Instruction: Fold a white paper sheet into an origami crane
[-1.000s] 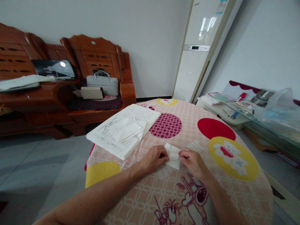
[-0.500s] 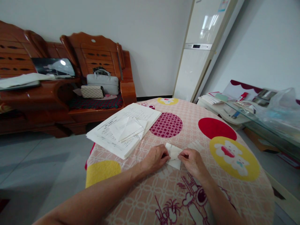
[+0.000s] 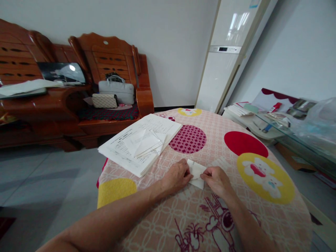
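- Pinching the right edge of a small folded white paper [image 3: 196, 169] between thumb and bent fingers, the right hand [image 3: 217, 180] rests low over the table; the left hand [image 3: 177, 176] has its fingers curled, thumb and fingertips closed on the paper's left edge.
- Beneath them spreads a pink tablecloth [image 3: 160, 217] with a pale lattice pattern, covering a rounded table; the paper lies on it between the two hands, creased across its middle; maroon line-drawn figures are printed on the near part of the cloth.
- Beyond the left hand, to its left, lies a thick stack of white printed sheets [image 3: 118, 153]; several folded white paper pieces [image 3: 148, 142] rest on top of it, overlapping.
- Past the folded paper the cloth shows a checked plum circle and a solid red circle; a yellow circle with white bears is to the right of the right hand.
- Off the table's right side stands a glass-topped shelf [image 3: 294, 140]; a clear plastic bag [image 3: 322, 120] and silvery metal bowls [image 3: 301, 107] are over there.
- Farther off on the left, a carved reddish-brown wooden chair [image 3: 110, 52] holds a light grey handbag [image 3: 119, 92] and a cream quilted purse [image 3: 104, 101]; a tall white cabinet-like appliance [image 3: 220, 73] stands by the wall.
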